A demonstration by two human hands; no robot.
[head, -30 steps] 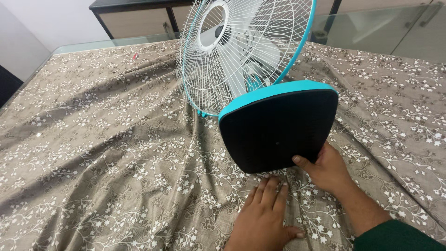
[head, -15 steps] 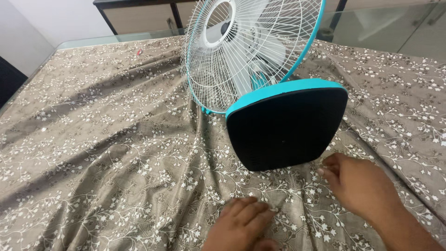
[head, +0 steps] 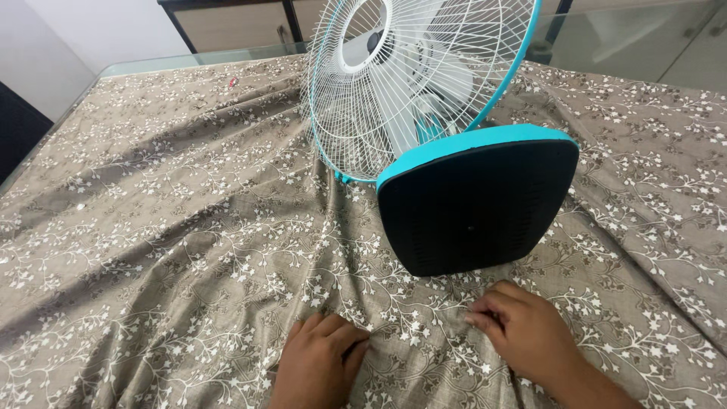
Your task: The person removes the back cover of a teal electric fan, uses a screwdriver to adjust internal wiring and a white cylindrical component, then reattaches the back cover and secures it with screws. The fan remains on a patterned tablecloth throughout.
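— Resting on the cloth (head: pixel 174 227) near the tabletop's near edge, both hands are in view. Left hand (head: pixel 322 363): palm down, fingers curled, bunching a fold of the brown flowered fabric. Right hand (head: pixel 526 333): fingers bent, tips pinching the cloth just in front of the fan's base.

— Location of the fan (head: pixel 424 106)?

— Lying tipped over toward the far right part of the tabletop. Its white wire guard, rimmed in teal, faces the far edge; the dark underside of the base (head: pixel 477 208), edged in teal, faces the near edge.

— Contact between hands and fan?

— None seen. Right hand sits just beside the base; left hand is farther off, to its left.

— Surface condition?

— Cloth is creased, ridges running from the fan toward both hands. A glass tabletop (head: pixel 151 64) edge shows at the far left corner.
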